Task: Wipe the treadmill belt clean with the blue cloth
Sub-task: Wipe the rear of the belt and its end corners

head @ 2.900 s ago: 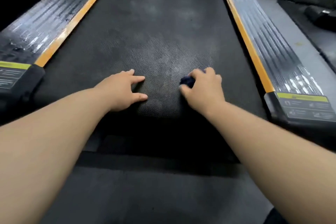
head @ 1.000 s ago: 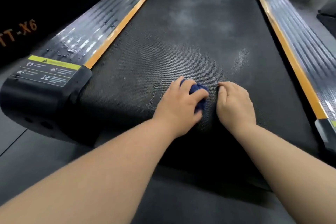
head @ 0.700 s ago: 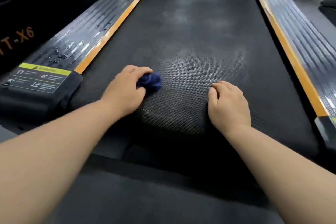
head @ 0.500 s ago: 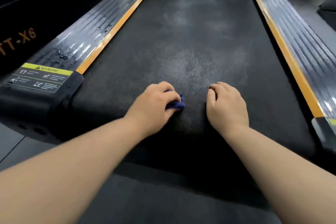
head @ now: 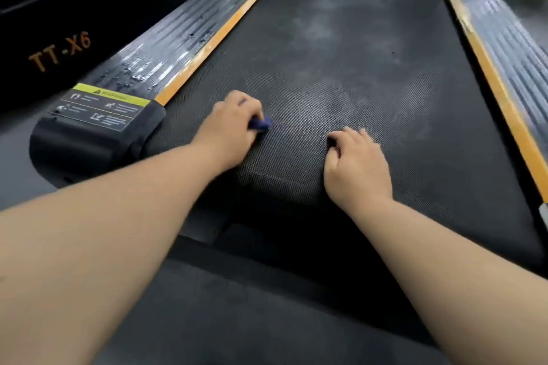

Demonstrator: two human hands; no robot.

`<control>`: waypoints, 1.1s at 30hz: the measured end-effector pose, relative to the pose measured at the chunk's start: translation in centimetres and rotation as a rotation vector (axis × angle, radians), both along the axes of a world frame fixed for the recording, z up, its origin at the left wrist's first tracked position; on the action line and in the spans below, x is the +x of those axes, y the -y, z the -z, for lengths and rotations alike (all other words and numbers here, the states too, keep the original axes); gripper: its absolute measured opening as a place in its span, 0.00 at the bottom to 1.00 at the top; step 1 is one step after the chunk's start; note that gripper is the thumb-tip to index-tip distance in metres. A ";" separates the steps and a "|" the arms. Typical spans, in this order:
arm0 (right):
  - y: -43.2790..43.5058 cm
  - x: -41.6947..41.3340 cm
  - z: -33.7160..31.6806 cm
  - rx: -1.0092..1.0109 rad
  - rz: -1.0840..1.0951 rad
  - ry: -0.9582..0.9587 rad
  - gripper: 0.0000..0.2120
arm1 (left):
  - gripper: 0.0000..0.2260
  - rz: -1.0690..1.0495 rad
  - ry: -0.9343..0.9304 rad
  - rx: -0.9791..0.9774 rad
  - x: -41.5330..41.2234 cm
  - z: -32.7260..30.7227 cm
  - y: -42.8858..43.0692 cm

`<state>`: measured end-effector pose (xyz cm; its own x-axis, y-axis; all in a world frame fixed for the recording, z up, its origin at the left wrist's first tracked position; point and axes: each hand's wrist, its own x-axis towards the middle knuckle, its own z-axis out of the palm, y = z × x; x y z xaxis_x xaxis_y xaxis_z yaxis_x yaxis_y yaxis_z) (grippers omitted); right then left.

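Note:
The black textured treadmill belt [head: 355, 53] runs away from me, with pale smudges across its middle. My left hand [head: 228, 133] grips a small balled-up blue cloth [head: 261, 124] and presses it on the belt near the rear end, left of centre. Only a bit of the cloth shows past my fingers, and it is blurred. My right hand [head: 357, 166] rests on the belt's rear end to the right, fingers curled under, holding nothing.
Orange strips edge the belt: the left strip [head: 225, 29] and the right strip [head: 486, 74]. Ribbed side rails flank them; the left rail [head: 166, 50] has water drops. A black end cap [head: 95, 127] with a yellow warning label sits at left. Dark floor lies below.
The cloth passed from my right hand to my left. My left hand has been sweeping it side to side on the belt, now back toward the left. My right hand stays put.

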<state>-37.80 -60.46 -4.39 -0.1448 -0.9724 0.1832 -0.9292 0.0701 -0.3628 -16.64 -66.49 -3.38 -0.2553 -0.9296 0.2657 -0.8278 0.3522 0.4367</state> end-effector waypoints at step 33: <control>0.0 0.0 0.2 -0.048 0.005 0.036 0.16 | 0.16 0.099 0.023 -0.124 3.0 0.7 -5.0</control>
<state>-37.80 -60.50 -4.59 -0.1566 -0.9619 0.2240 -0.9153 0.0562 -0.3989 -13.60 -61.48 -4.07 -0.3517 -0.8598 0.3701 -0.7954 0.4830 0.3662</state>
